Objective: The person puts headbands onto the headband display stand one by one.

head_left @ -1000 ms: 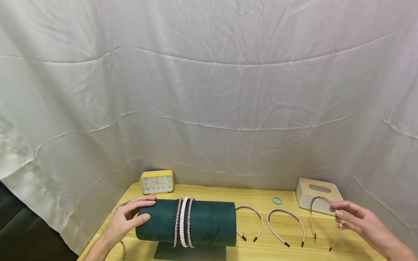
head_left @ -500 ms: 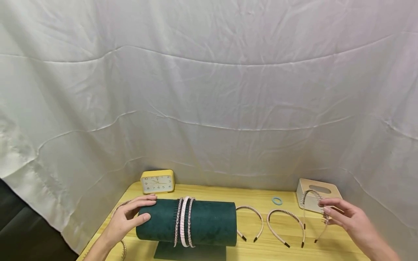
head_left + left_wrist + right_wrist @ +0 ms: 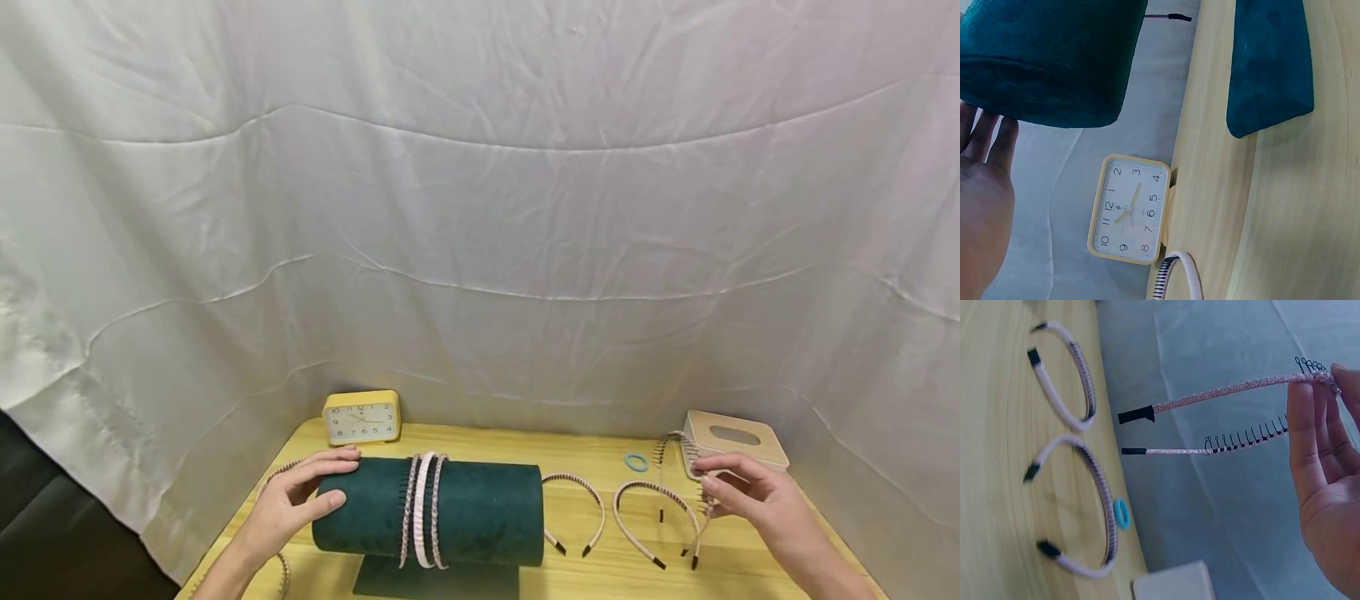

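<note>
My left hand (image 3: 281, 504) rests on the left end of a dark green velvet display roll (image 3: 491, 512), fingers fairly straight along its surface. Around the roll's middle sit three headbands (image 3: 423, 512), a pale pink one between two braided-looking ones. On the right, my right hand (image 3: 765, 504) pinches a glittery pink headband (image 3: 1222, 391) between thumb and fingers near its toothed arch. Its black-tipped ends point down, raised over the table in the head view. In that view it partly overlaps a pale headband (image 3: 617, 500) lying on the table.
Another pale headband (image 3: 600, 500) lies by the roll's right end. A blue ring (image 3: 636, 462) and a wood-topped tissue box (image 3: 738, 433) are behind. A yellow clock (image 3: 362, 418) stands back left, and more headbands (image 3: 285, 575) lie beside the left arm. Grey curtain (image 3: 480, 233) encloses the table.
My right hand has carried the glittery headband leftward, from in front of the tissue box to above the headband on the table. The left hand and roll have stayed put.
</note>
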Available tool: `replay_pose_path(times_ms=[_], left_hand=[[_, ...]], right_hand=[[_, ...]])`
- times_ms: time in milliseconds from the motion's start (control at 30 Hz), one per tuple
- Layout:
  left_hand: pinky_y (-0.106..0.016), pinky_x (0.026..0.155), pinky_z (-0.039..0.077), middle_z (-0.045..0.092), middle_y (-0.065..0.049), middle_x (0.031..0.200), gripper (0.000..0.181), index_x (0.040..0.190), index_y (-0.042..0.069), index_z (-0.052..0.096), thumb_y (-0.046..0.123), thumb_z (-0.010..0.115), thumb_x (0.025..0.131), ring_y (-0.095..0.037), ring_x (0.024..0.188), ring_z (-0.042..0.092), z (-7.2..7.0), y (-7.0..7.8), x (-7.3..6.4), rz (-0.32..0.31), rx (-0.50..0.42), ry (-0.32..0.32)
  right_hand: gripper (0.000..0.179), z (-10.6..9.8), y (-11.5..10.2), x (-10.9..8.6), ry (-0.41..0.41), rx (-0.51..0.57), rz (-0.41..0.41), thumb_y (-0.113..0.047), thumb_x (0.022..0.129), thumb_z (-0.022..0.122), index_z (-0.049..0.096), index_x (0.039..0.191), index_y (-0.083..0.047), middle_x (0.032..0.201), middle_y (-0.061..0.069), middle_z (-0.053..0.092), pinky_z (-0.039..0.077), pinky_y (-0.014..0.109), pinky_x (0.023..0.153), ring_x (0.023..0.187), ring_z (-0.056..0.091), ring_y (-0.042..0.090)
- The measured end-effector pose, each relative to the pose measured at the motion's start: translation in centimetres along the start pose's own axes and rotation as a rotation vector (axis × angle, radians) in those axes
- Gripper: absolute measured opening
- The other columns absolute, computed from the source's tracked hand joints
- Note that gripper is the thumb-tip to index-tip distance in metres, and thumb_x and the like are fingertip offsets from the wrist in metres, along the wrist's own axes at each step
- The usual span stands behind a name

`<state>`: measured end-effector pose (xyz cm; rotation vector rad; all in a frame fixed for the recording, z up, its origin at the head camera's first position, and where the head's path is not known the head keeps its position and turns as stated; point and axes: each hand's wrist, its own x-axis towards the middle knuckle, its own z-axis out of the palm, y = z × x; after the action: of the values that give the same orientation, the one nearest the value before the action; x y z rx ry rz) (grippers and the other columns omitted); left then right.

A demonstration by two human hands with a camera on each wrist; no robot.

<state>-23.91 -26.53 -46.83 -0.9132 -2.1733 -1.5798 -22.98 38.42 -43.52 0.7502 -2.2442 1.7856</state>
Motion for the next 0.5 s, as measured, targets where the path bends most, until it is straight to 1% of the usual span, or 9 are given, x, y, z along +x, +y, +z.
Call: replay_pose_path(times_ms=[133, 267, 500], left_hand=[[-0.011, 0.117, 0.044, 0.069, 0.001, 0.149, 0.04, 0.134, -0.002, 0.072, -0.015, 0.067, 0.097, -0.001, 0.14, 0.06, 0.0, 0.1, 0.0, 0.001, -0.004, 0.002], [-0.011, 0.116, 0.045, 0.069, -0.001, 0.149, 0.04, 0.134, -0.002, 0.073, -0.015, 0.068, 0.096, -0.001, 0.14, 0.061, 0.0, 0.1, 0.0, 0.003, 0.005, 0.006], [-0.011, 0.117, 0.044, 0.069, 0.0, 0.149, 0.04, 0.134, -0.001, 0.073, -0.015, 0.068, 0.097, -0.001, 0.14, 0.06, 0.0, 0.0, -0.1, 0.002, 0.003, 0.004]], right_hand=[[0.033, 1.3, -1.0, 0.4, -0.038, 0.032, 0.002, 0.015, 0.106, 0.053, 0.067, 0.135, 0.003, 0.124, -0.009, 0.076, 0.068, 0.034, 0.076, 0.093, 0.076, 0.011], [0.031, 2.6, -1.9, 0.9, -0.06, 0.028, 0.026, 0.011, 0.108, 0.054, 0.066, 0.135, 0.004, 0.119, -0.008, 0.076, 0.068, 0.035, 0.077, 0.087, 0.076, 0.015], [0.027, 4.7, -2.8, 1.6, -0.093, 0.038, 0.064, 0.007, 0.109, 0.056, 0.065, 0.134, 0.005, 0.113, -0.007, 0.077, 0.069, 0.037, 0.077, 0.088, 0.077, 0.018]])
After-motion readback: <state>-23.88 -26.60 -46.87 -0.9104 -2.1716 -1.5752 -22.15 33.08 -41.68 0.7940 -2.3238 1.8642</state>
